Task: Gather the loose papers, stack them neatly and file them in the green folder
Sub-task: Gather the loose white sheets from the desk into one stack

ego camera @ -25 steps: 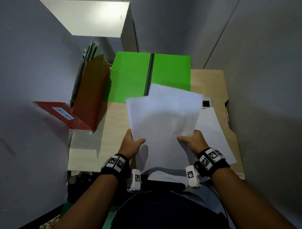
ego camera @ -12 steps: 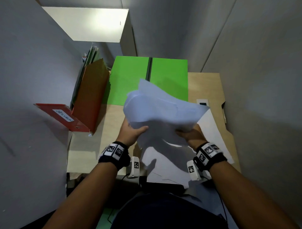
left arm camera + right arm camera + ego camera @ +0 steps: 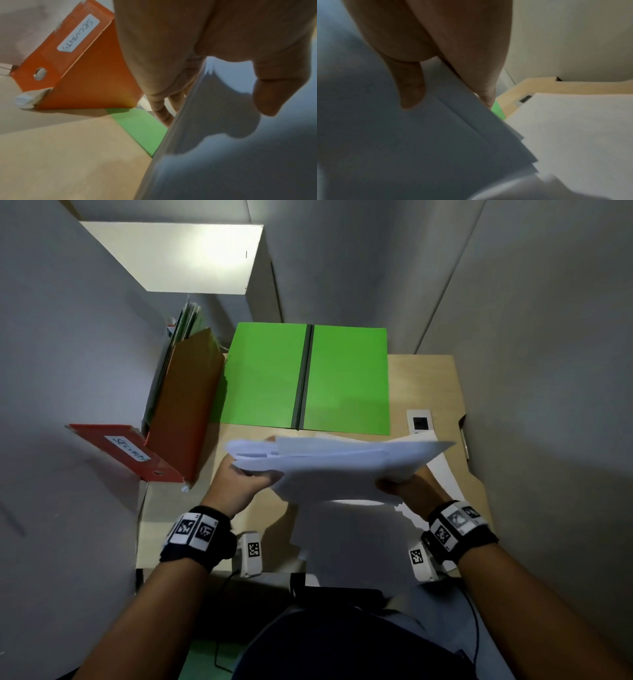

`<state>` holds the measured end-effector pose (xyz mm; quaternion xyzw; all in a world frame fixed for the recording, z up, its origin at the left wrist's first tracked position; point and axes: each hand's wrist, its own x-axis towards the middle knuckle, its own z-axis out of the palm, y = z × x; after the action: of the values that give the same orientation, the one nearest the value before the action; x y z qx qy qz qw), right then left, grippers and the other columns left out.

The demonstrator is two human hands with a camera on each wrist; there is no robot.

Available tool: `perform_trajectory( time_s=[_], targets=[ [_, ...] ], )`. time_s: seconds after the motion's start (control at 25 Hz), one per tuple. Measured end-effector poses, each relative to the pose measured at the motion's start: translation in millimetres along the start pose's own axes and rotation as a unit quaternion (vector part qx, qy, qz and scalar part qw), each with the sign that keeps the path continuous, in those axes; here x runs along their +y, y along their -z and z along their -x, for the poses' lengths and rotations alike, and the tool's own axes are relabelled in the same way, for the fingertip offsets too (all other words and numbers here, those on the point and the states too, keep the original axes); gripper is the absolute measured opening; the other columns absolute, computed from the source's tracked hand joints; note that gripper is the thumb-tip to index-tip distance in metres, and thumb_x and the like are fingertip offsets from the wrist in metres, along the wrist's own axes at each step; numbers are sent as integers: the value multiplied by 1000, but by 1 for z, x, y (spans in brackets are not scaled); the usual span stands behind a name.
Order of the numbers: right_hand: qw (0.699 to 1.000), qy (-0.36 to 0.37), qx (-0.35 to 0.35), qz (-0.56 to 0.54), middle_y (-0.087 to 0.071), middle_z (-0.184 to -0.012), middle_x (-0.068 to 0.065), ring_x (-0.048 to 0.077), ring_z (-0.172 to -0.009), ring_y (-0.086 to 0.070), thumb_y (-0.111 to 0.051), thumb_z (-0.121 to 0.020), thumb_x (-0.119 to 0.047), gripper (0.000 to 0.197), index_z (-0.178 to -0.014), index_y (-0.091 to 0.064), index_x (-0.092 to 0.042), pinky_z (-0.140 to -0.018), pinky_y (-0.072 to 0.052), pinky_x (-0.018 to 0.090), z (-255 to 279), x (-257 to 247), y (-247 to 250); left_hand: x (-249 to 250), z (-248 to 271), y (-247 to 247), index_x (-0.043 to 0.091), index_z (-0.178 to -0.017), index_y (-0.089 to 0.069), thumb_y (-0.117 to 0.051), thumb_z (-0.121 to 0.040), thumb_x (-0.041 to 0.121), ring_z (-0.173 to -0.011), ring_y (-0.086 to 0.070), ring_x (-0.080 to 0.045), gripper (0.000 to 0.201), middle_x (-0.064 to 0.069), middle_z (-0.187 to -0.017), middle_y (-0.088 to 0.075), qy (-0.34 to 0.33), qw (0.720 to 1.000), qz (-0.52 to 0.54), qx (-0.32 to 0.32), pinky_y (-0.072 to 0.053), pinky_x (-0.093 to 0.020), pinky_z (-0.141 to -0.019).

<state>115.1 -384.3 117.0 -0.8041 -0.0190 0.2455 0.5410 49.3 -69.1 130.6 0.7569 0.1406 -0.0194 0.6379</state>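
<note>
Both hands hold a loose stack of white papers [image 3: 329, 463] upright above the wooden desk [image 3: 164, 525], its sheets uneven at the top. My left hand [image 3: 239, 484] grips the stack's left edge, thumb on the near face [image 3: 281, 94]. My right hand [image 3: 407, 486] grips the right edge, thumb on the near sheet [image 3: 411, 92]. The green folder [image 3: 267, 374] lies open and flat at the back of the desk, beyond the stack. More white sheets [image 3: 346, 535] lie on the desk below the stack and to its right [image 3: 573, 128].
An orange binder [image 3: 185, 402] labelled SECURITY leans open at the left, with files standing behind it. Grey partition walls close in on the left, back and right. A small white socket plate [image 3: 419, 422] sits at the right of the desk.
The stack has swung from facing me flat to standing nearly on edge, top edges now level. Both hands stayed on its sides and moved a little forward toward the folder.
</note>
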Motion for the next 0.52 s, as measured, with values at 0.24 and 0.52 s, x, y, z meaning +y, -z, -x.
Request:
perform_trajectory(
  time_s=[0.24, 0.52],
  targets=[
    [992, -16, 76, -103, -69, -92, -6, 7, -81, -66, -81, -68, -4, 39, -92, -64, -29, -77, -54, 26, 3, 14, -21, -9, 7, -28, 8, -132, -55, -85, -62, 15, -118, -64, -23, 76, -11, -127, -68, -8, 997, 65, -50, -52, -41, -100],
    [981, 40, 147, -122, -68, -91, -1, -2, -79, -66, -80, -67, 2, 40, -94, -63, -21, -76, -54, 19, 1, 6, -25, 26, 13, -45, 7, -110, -62, -79, -63, 59, -93, -67, -12, 73, -7, -103, -68, -73, 979, 174, 76, -51, -22, -78]
  ],
)
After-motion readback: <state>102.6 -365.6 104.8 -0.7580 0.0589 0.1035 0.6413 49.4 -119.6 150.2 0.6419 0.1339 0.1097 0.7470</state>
